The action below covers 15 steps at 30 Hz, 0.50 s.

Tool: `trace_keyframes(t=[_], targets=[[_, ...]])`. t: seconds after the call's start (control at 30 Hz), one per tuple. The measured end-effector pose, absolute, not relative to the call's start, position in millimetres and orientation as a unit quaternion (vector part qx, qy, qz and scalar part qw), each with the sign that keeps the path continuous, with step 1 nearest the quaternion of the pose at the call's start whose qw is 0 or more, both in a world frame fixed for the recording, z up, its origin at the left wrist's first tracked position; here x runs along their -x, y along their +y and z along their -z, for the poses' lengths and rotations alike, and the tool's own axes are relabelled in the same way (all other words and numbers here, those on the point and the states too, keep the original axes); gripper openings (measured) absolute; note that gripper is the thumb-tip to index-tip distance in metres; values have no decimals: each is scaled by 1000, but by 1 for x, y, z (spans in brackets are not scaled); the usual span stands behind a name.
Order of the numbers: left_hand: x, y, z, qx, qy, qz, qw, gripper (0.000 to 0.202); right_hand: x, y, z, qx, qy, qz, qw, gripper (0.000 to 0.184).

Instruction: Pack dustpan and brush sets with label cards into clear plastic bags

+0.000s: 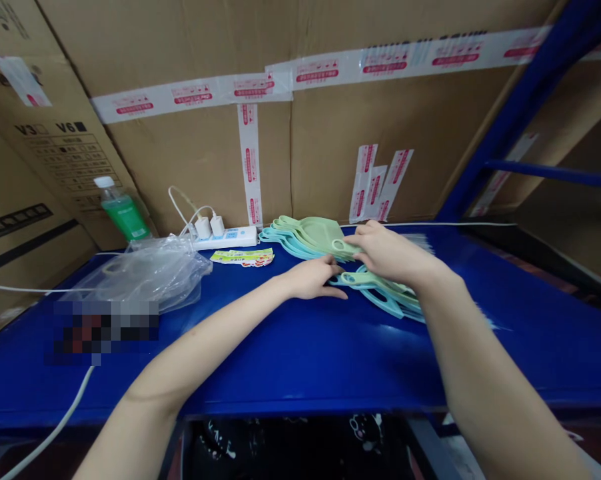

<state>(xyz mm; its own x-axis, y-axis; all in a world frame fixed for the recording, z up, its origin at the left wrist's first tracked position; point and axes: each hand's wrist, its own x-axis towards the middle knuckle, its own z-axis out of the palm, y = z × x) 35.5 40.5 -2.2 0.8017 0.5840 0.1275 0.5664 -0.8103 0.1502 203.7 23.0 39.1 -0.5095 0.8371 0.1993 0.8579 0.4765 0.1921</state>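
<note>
A pile of small pale green and light blue plastic dustpans (320,232) lies toward the back of the blue table. Nearer me on the right is a second pile of green and blue pieces (393,308), with handles pointing left and pale bristles at the right end. My right hand (388,250) has its finger and thumb on a pale green brush handle (339,245) with a ring-shaped end; the palm side is hidden. At the handle ends of the nearer pile, my left hand (315,278) rests with thumb and fingers apart.
On the left are clear plastic bags (165,273), a green-labelled bottle (128,212) and a white power strip (238,237) with chargers. A yellow-green wrapper (243,257) lies by the strip. Cardboard (190,153) walls the back; a blue metal frame (500,120) stands right.
</note>
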Motion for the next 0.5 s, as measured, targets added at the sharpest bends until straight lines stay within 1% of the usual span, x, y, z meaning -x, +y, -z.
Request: trace_keyframes(t=[0.13, 0.17, 0.37, 0.5], targets=[[-27, 47, -8, -939, 332, -92, 6, 24, -194, 19, -42, 514, -851, 107, 2, 31], [-27, 48, -9, -933, 348, -96, -9, 23, -192, 18, -44, 523, -847, 93, -6, 31], [-33, 59, -11, -903, 408, -119, -67, 27, -187, 18, -44, 540, -840, 48, -20, 35], [-34, 67, -12, -904, 407, -115, -64, 26, -189, 29, -33, 508, -861, 17, 16, 38]])
